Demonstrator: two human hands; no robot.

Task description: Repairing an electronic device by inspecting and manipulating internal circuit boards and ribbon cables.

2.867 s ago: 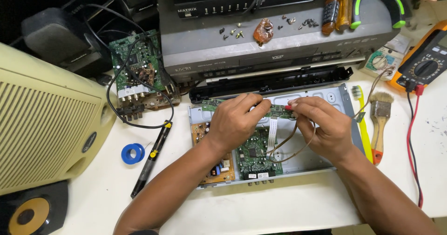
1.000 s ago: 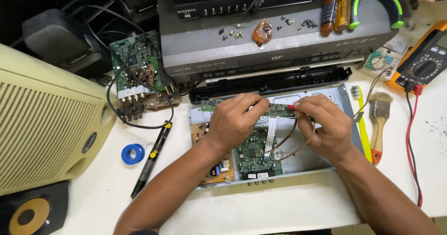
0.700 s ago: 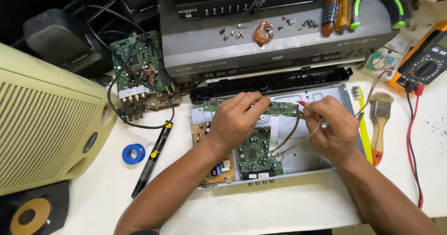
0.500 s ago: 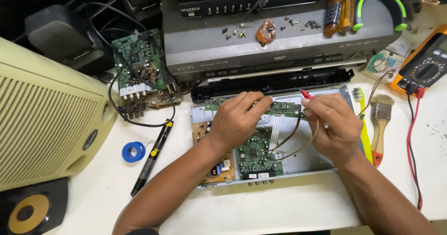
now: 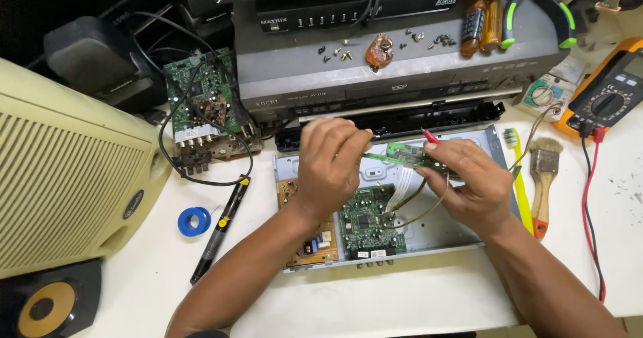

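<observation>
a white worktop crowded with electronics, a beige speaker at the left. the left hand pinches the left end of a narrow green circuit board; the right hand grips its right end, holding it just above the opened silver chassis at centre. a paintbrush lies to the right.

Narrow green circuit board, lifted above open metal chassis

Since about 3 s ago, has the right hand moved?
Yes. The right hand, holding the red probe, has drawn rightward away from the left hand, toward the paintbrush, judged against the open chassis.
</observation>
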